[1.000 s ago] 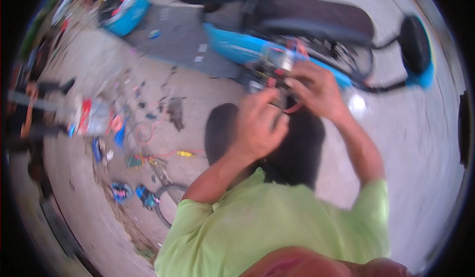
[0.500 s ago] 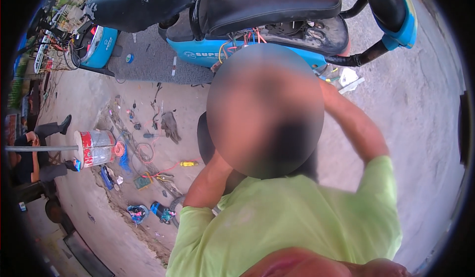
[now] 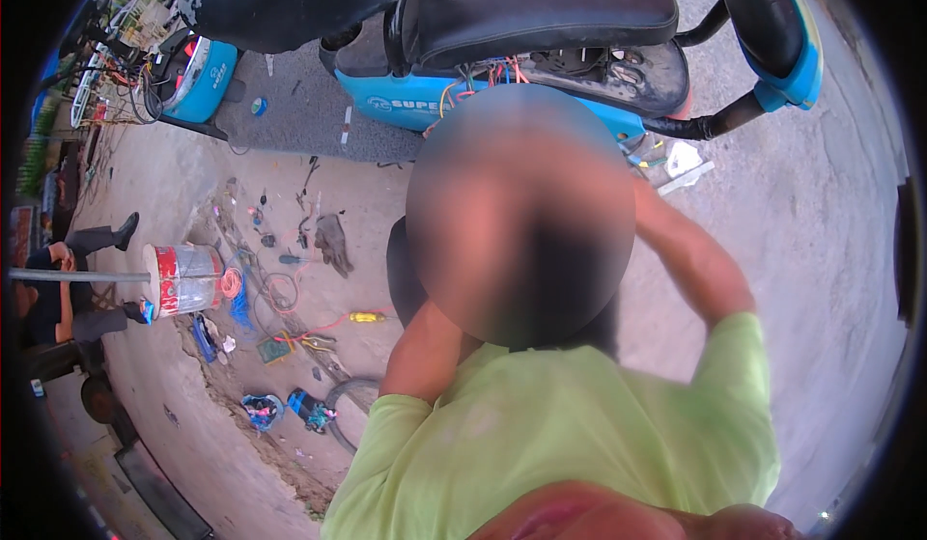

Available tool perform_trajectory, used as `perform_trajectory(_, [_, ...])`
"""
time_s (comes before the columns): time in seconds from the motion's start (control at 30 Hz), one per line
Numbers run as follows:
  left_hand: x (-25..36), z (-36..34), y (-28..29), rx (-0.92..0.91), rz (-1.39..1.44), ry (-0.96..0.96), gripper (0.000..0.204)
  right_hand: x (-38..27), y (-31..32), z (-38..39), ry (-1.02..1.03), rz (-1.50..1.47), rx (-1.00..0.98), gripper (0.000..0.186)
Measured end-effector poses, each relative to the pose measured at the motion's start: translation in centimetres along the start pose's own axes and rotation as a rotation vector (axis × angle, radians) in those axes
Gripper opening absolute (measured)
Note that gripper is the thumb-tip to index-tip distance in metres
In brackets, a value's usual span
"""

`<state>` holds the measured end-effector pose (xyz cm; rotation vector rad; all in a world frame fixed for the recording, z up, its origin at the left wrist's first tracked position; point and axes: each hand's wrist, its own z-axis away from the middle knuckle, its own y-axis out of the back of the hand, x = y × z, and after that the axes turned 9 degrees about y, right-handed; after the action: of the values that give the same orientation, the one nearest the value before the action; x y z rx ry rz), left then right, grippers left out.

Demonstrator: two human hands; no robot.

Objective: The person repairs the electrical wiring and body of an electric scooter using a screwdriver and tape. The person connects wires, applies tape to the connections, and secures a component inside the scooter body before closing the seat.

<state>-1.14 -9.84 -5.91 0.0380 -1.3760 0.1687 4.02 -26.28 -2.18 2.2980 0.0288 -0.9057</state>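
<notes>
A blurred round patch covers both of my hands in front of me, so their fingers and whatever they hold are hidden. My left hand [image 3: 463, 217] is at the left of the patch, over my dark-trousered knees [image 3: 570, 279]; my right hand [image 3: 570, 178] is at its upper right. Just beyond them lies a blue scooter body [image 3: 367, 86] with a black seat [image 3: 546, 14], loose coloured wires [image 3: 488, 72] coming out below the seat and an open compartment [image 3: 608, 77].
At left a person in dark clothes [image 3: 48, 294] sits beside a red-and-silver bucket [image 3: 188, 277] and a metal pole [image 3: 82, 275]. On the concrete lie a glove [image 3: 331, 243], a yellow-handled tool [image 3: 365, 317], cables, several small parts, and containers [image 3: 263, 411]. A floorboard mat [image 3: 290, 106] lies left.
Since one second ago the view has shifted, with the scooter higher in the picture, and my hands are now blurred out. In the last half second my left forearm moved slightly right.
</notes>
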Motion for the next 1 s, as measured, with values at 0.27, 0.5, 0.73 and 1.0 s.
perform_trajectory(0.27, [-0.6, -0.7, 0.5, -0.125, 0.183, -0.007, 0.020, -0.3, 0.0, 0.0, -0.028, 0.023, 0.047, 0.030])
perform_trajectory(0.5, [-0.4, -1.2, 1.1, -0.177, 0.141, 0.018, 0.018, -0.1, 0.7, -0.6, 0.017, 0.009, 0.036, 0.029])
perform_trajectory(0.73, [-1.6, -2.1, 1.6, -0.130, 0.174, 0.007, 0.017, -1.0, 0.7, -1.5, 0.059, 0.100, 0.066, 0.031])
perform_trajectory(1.0, [-0.5, -1.2, 1.2, -0.147, 0.157, -0.037, 0.017, -0.2, 0.4, -1.4, -0.158, 0.035, 0.127, 0.026])
